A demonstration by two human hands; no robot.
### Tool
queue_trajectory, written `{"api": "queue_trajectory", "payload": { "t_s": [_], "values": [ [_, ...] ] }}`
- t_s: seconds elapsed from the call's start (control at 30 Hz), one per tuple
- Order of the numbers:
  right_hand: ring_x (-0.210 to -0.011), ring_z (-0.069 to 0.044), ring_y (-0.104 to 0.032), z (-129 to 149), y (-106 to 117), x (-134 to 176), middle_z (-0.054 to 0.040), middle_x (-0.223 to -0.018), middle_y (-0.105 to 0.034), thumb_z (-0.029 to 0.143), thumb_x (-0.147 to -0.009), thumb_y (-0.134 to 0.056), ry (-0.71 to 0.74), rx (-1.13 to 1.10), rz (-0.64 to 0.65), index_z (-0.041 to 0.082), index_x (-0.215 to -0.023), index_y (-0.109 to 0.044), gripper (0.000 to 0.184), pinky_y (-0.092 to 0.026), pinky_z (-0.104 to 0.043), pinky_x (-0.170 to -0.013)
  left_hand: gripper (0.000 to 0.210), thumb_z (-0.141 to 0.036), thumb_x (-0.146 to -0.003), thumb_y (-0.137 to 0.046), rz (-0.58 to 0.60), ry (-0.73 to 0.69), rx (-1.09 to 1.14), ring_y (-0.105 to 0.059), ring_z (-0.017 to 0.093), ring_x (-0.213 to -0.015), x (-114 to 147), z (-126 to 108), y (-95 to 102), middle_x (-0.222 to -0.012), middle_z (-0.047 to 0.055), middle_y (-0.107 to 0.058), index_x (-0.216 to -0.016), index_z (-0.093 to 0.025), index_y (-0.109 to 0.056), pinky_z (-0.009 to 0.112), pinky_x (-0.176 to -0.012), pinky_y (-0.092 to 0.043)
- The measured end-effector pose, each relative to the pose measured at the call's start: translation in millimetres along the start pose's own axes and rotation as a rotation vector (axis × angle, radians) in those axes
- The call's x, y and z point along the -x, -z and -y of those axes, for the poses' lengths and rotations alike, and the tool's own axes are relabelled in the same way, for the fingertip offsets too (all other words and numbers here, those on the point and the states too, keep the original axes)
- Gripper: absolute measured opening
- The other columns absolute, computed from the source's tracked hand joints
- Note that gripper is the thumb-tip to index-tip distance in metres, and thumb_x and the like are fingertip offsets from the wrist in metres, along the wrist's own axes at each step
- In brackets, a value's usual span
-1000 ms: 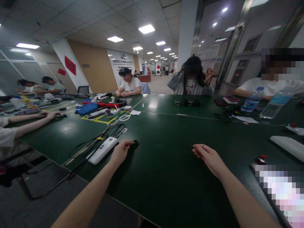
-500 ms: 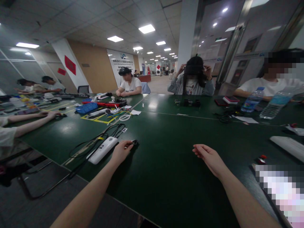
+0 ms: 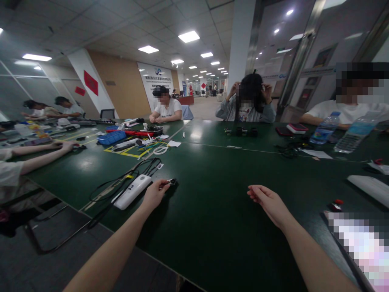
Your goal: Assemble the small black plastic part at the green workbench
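One small dark object [image 3: 173,182] pinched, left of centre

From the head camera, I see the left hand [image 3: 155,194] gripping it between fingertips over the green table [image 3: 212,174], beside a white box [image 3: 131,194] marked 2. Right of centre, the right hand [image 3: 268,200] curls loosely; I cannot tell whether it grips anything.

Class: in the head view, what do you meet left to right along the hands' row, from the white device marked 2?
White device marked 2, left hand, small black-and-silver item, right hand, small red-topped item, white casing.
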State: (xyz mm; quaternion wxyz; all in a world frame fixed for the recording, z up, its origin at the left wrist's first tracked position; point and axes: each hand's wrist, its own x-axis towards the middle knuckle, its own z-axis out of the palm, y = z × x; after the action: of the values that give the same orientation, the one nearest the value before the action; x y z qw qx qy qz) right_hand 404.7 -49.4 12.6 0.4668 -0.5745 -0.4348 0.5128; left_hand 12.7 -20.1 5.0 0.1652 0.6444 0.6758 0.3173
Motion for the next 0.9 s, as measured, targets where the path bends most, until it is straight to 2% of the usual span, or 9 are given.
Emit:
{"api": "queue_trajectory", "payload": {
  "t_s": [0.27,0.9],
  "values": [
    [-0.084,-0.022,-0.055,-4.7,1.2,-2.3,-0.0058,-0.087,-0.063,0.047,-0.069,-0.056,0.019,0.002,0.014,0.022,-0.090,-0.064,0.034,-0.044,-0.035,-0.073,0.029,-0.038,-0.073,-0.048,-0.016,-0.003,-0.072,-0.060,0.020,-0.083,1.8,-6.0,0.7,-0.088,0.006,-0.066,-0.089,-0.017,-0.060,0.030,-0.074,-0.045],
    [-0.084,-0.023,-0.055,-7.9,2.4,-4.4,-0.0051,-0.086,-0.063,0.046,-0.069,-0.057,0.023,-0.001,0.018,0.023,-0.090,-0.064,0.032,-0.044,-0.036,-0.074,0.027,-0.040,-0.075,-0.045,-0.041,-0.019,-0.060,-0.060,0.018,-0.082,2.5,-4.6,-0.8,-0.087,0.003,-0.065,-0.088,-0.020,-0.056,0.028,-0.074,-0.045]
  ]
}}
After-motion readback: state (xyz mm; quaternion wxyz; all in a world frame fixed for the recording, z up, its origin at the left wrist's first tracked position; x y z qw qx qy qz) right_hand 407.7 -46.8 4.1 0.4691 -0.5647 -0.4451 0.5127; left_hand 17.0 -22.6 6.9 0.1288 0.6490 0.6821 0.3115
